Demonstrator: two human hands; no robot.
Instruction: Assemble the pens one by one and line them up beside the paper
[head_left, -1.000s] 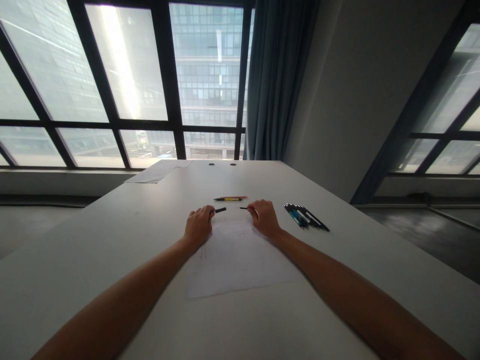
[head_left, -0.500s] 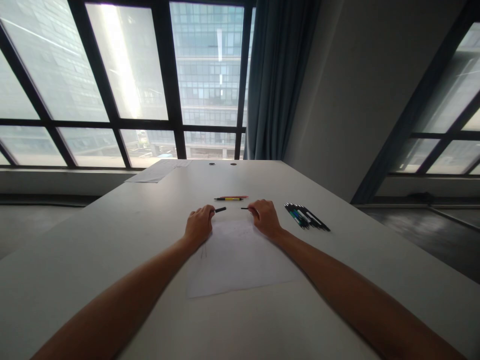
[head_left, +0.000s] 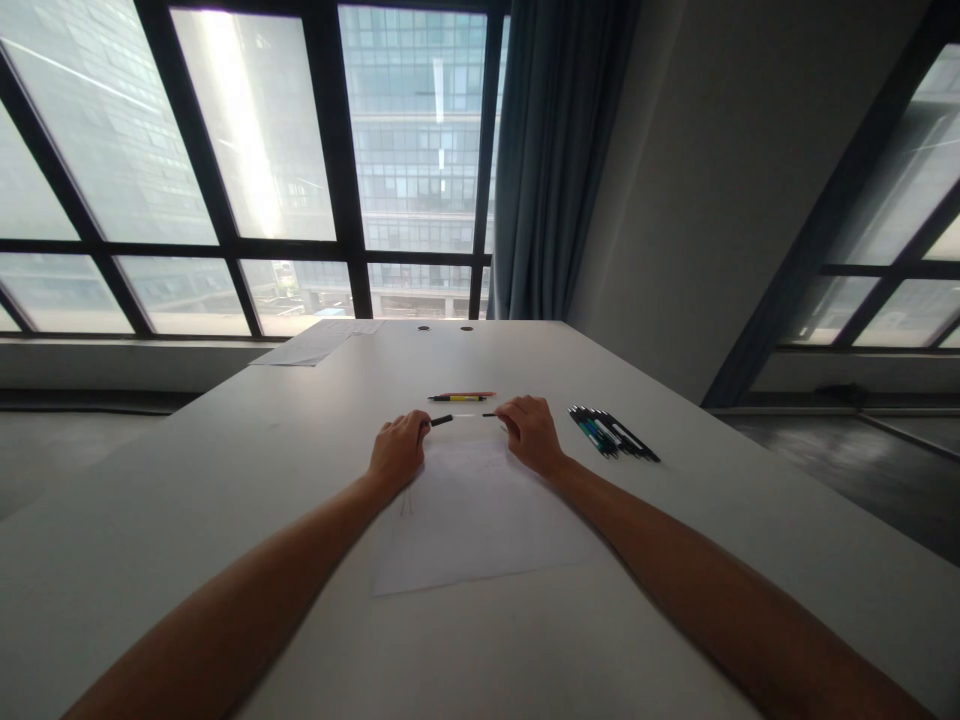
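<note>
My left hand (head_left: 397, 446) is closed around a short black pen barrel (head_left: 442, 420), whose end points right. My right hand (head_left: 529, 432) pinches what looks like a pen refill (head_left: 489, 415), thin and dark near the fingers. A faint pale line stretches from it toward the barrel; whether it enters the barrel I cannot tell. Both hands are over the far part of a white sheet of paper (head_left: 480, 530) with a few faint pencil-like strokes near its left side. Just beyond the hands lie a yellow-and-black pen (head_left: 457, 398) and a reddish pencil-like stick (head_left: 480, 393).
To the right of my right hand, several dark pens (head_left: 613, 434) lie side by side, some with blue or green parts. More paper sheets (head_left: 307, 345) rest at the far left of the white table (head_left: 300, 420). Windows and a blue curtain (head_left: 551, 160) stand behind.
A thin pale line now shows between the barrel and the dark piece at my right fingers. My right hand has shifted very slightly; my left hand stays almost still.
</note>
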